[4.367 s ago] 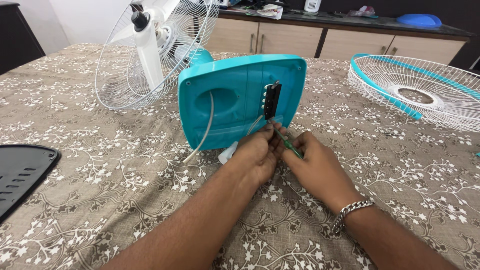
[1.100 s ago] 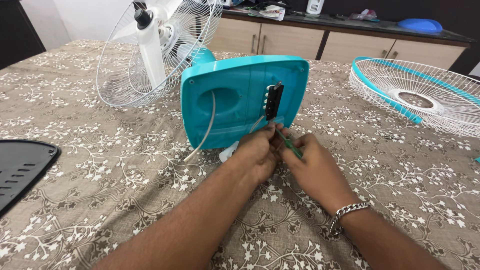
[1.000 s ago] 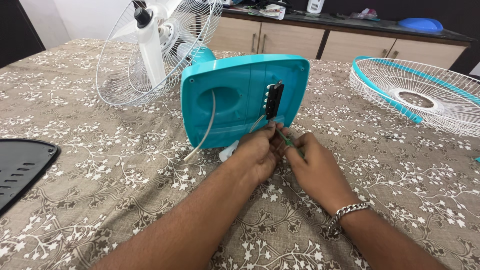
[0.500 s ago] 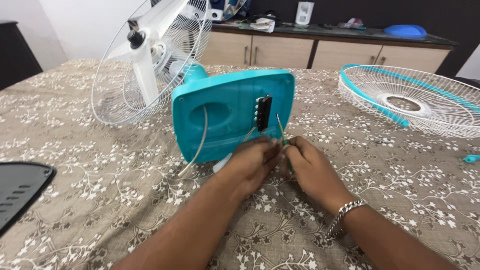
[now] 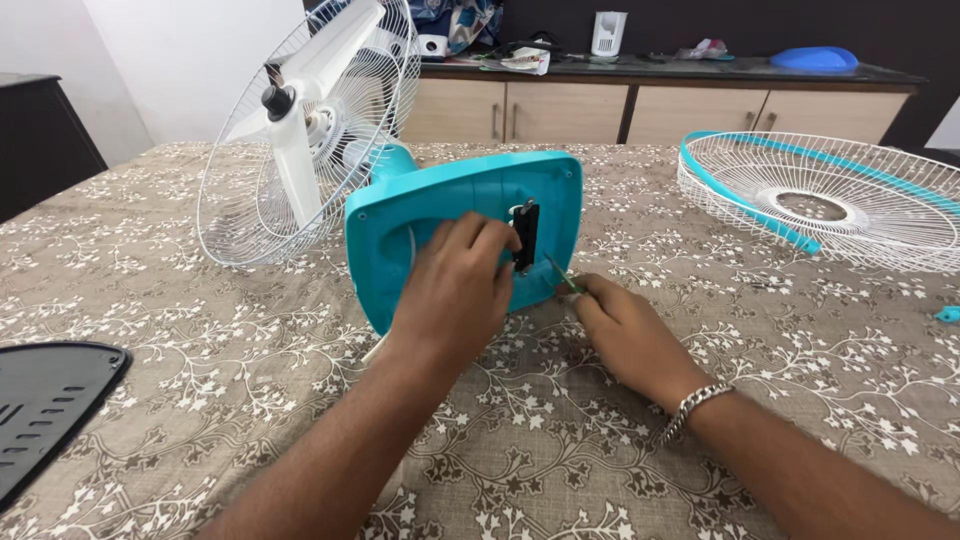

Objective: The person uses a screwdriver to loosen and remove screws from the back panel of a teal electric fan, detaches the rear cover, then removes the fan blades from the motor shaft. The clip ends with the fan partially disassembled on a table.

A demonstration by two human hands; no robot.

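Pressing fingers on a turquoise fan base (image 5: 455,205) beside its black switch block (image 5: 526,236), the left hand (image 5: 455,285) steadies it; the right hand (image 5: 620,325) grips a green screwdriver (image 5: 560,275).

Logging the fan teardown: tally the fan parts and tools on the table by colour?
Teal: 1, fan base, left hand on it
White: 2, rear guard with blades; loose front guard, teal-rimmed
Black: 2, switch block; base cover
Green: 1, screwdriver in right hand
Total: 6
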